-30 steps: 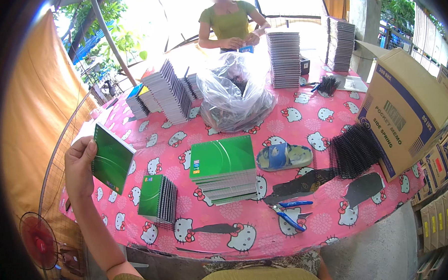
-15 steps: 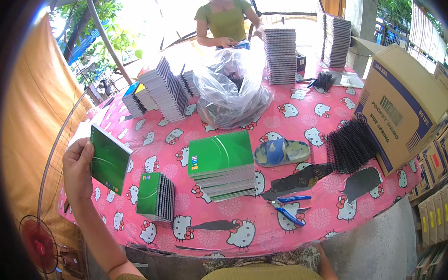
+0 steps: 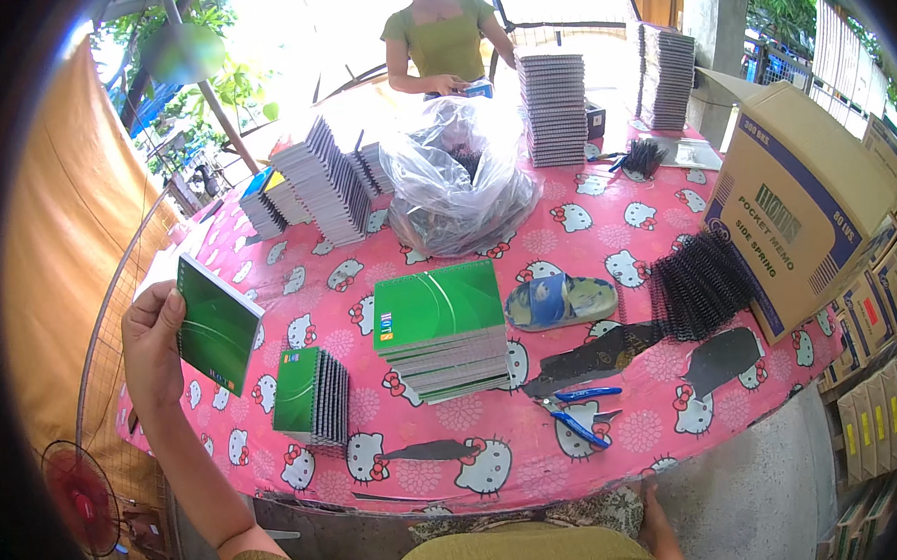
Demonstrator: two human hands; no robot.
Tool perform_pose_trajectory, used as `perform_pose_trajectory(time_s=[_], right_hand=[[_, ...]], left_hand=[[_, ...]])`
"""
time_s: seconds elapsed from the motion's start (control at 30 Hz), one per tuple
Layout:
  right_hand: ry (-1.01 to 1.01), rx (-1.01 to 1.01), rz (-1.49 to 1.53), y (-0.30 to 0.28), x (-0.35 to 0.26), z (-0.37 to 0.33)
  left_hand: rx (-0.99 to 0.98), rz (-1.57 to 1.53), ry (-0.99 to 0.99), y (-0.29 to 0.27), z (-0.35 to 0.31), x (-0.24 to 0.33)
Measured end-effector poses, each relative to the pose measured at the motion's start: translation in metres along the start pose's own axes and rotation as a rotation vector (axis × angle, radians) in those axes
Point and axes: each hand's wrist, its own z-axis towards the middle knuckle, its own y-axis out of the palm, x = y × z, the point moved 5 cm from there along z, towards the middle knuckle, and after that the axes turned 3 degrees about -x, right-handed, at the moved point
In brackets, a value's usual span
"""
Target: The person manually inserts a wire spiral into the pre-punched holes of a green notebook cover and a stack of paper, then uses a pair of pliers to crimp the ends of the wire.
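Note:
My left hand (image 3: 153, 328) holds up a green notebook (image 3: 218, 323) by its upper left edge, thumb on the cover, above the table's left side. To its right, a short stack of small green spiral notebooks (image 3: 311, 399) stands on the table. A larger stack of green-covered pads (image 3: 441, 330) sits in the middle; no spirals show along its near side. My right hand (image 3: 653, 504) is low beside my lap, below the table's front edge, and its fingers cannot be made out. Blue-handled cutters (image 3: 579, 420) lie near the front edge, their handles apart.
A slipper (image 3: 562, 302), black spiral coils (image 3: 702, 287) and a large carton (image 3: 804, 209) occupy the right. Behind the pads is a clear plastic bag (image 3: 460, 194), between tall notebook stacks (image 3: 553, 110). Another person (image 3: 443, 45) stands across the pink-covered table (image 3: 427, 486). A fan (image 3: 81, 496) stands lower left.
The view has shifted slightly. My left hand still holds the green notebook in nearly the same place. My right hand shows a little more beside my lap.

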Motion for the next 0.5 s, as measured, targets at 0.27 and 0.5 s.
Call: perform_pose_trajectory(time_s=[0.27, 0.5], right_hand=[[-0.441, 0.095, 0.622, -0.044, -0.065, -0.062], [-1.042, -0.579, 0.383, 0.087, -0.221, -0.157]], left_hand=[[0.075, 0.345, -0.069, -0.024, 0.005, 0.000], [-0.110, 0.100, -0.018, -0.060, 0.057, -0.054]])
